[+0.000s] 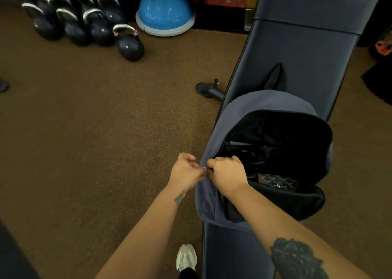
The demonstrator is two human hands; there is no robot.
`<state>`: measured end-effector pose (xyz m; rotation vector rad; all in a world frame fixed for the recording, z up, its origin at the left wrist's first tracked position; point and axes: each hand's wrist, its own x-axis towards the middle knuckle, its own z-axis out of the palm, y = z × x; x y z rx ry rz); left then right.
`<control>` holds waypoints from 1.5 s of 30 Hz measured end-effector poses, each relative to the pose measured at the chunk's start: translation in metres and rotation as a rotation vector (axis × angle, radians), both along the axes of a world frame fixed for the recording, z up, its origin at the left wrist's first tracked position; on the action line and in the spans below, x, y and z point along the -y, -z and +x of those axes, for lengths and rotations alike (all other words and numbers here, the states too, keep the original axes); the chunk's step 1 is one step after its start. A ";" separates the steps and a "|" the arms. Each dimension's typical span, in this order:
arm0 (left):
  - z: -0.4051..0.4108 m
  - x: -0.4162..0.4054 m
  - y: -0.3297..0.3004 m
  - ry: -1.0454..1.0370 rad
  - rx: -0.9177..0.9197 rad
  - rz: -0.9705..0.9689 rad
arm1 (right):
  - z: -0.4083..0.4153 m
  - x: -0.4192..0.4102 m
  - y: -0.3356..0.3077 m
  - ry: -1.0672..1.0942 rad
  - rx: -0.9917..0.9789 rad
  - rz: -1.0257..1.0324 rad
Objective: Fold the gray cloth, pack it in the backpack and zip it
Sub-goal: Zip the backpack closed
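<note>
Left hand (pixel 186 170) and right hand (pixel 227 173) pinch gray cloth (pixel 209 196) edge beside open backpack (pixel 282 164).

Gray cloth (pixel 214 130), black backpack (pixel 297 142) (patterned pouch (pixel 277 182) inside), brown floor (pixel 106 130).

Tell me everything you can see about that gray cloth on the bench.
The gray cloth is soft, plain, bluish-gray fabric, unfolded. It lies draped on the black bench, spread under and around the open black backpack, showing along the bag's far and left sides and hanging slightly over the bench edge. Both hands pinch its left edge close together: the left hand from outside, the right hand beside the bag's opening. None of it is in the bag yet.
</note>
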<state>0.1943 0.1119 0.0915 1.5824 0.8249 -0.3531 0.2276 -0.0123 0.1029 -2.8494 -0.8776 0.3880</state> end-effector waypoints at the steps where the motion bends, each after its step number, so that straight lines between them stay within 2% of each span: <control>1: -0.003 0.000 0.001 -0.021 -0.009 -0.052 | -0.001 0.000 0.001 0.028 0.002 0.030; 3: -0.011 0.001 0.005 0.058 -0.027 0.013 | -0.004 -0.001 0.002 0.070 -0.005 0.072; 6: -0.020 0.008 0.010 0.276 0.014 0.300 | -0.007 -0.006 0.001 0.103 -0.020 0.091; 9: -0.019 0.017 0.007 0.306 0.059 0.493 | -0.010 -0.008 0.000 0.134 -0.042 0.086; 13: -0.011 0.020 0.000 0.412 0.026 0.700 | -0.011 -0.008 -0.001 0.169 -0.042 0.096; 19: -0.006 0.020 -0.002 0.434 -0.089 0.666 | -0.007 -0.006 -0.006 0.319 0.001 0.241; 28: -0.003 0.019 -0.003 0.414 -0.134 0.624 | -0.002 0.000 -0.014 0.345 0.065 0.247; 33: 0.000 0.019 -0.004 0.442 -0.165 0.621 | -0.005 -0.005 -0.015 0.340 0.150 0.186; 40: -0.002 0.021 -0.008 0.383 0.022 0.613 | -0.003 -0.004 -0.012 0.367 0.038 0.251; 45: -0.004 0.017 -0.005 0.411 0.018 0.620 | 0.006 0.007 -0.021 0.421 0.090 0.279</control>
